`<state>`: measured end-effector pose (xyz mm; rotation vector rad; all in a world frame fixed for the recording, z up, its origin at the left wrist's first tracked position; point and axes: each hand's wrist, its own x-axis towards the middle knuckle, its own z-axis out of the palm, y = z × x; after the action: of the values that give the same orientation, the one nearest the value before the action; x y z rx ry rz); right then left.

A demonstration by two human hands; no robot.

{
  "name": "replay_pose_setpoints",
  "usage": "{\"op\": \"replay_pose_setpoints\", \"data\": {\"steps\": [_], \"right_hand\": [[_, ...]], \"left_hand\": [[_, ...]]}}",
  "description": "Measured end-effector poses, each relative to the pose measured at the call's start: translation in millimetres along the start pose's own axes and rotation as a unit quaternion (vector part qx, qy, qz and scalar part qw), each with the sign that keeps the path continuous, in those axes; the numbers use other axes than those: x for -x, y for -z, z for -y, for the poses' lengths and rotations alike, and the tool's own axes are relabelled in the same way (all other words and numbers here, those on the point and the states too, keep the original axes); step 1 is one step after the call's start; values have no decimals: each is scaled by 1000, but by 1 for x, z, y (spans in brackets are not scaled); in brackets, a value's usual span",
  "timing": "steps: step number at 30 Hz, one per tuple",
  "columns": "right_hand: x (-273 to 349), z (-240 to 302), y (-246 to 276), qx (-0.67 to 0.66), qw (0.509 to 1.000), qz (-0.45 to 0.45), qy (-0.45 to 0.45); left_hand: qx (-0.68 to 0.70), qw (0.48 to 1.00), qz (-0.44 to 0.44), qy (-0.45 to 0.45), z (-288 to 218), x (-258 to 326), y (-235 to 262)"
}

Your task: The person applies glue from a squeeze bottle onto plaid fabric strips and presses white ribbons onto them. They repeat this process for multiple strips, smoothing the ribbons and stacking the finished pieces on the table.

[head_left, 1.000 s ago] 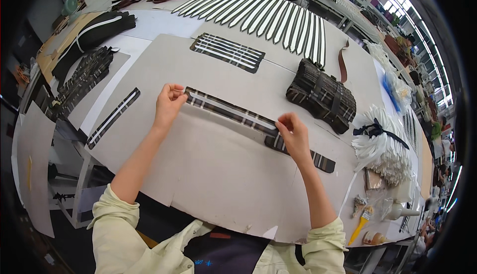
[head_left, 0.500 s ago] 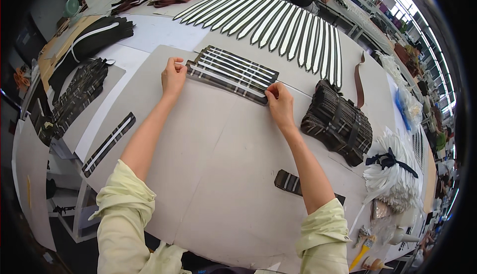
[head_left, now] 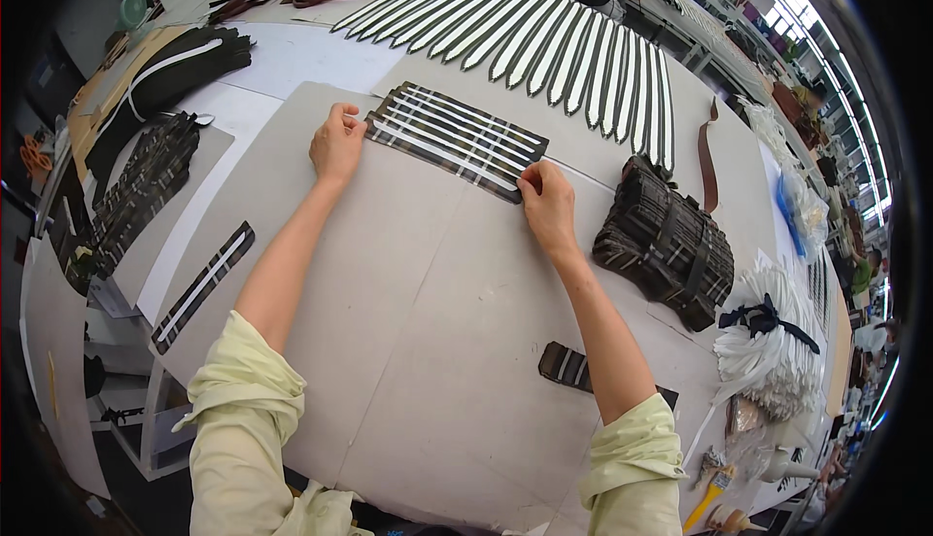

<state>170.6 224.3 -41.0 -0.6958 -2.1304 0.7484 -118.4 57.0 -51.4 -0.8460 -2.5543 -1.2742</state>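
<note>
L fingers (head_left: 358, 128) sit at the L end of the nearest plaid strip (head_left: 442, 160); can't tell on my feed if they're gripping or just touching. R fingers (head_left: 528, 178) are grasping that strip's R end, thumb against index. Biggest first: grey worktable (head_left: 418, 322) runs under both & well past them. Beyond the fingers, mostly up & R, I get a wide fan of pointed blk/white strips (head_left: 576, 79). Well R of R fingers & lower in view: bunched white strips (head_left: 777, 366) w/ a navy tie (head_left: 763, 317). Just R of R fingers: strapped dk plaid bundle (head_left: 666, 240). Betw. both sets of fingers: plaid row (head_left: 462, 133), white-lined strips side by side, nearest one along its lower edge. Progress, my read: row's laid out, nearest strip down flat, R end not yet let go. Outside the row: one loose plaid strip (head_left: 202, 288), lower L of L fingers, plus a dk plaid piece (head_left: 567, 366) below R fingers, partly hidden by R forearm (head_left: 603, 342). Smallest: yellow-handled brush (head_left: 705, 502), far lower R of R fingers.
</note>
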Motion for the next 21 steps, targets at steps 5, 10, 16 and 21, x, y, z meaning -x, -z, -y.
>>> {"op": "replay_pose_setpoints", "data": {"steps": [5,10,16,21], "right_hand": [[2,3,2,34,999,-5,15],[15,27,17,91,992,-4,87],[40,25,21,147,973,63,167],[43,25,23,168,972,65,154]], "left_hand": [[-17,1000,-12,-12,0,0,-5],[-29,999,-23,-18,5,2,-6],[-20,1000,-5,7,2,3,-5],[81,987,-136,-22,4,1,3]]}}
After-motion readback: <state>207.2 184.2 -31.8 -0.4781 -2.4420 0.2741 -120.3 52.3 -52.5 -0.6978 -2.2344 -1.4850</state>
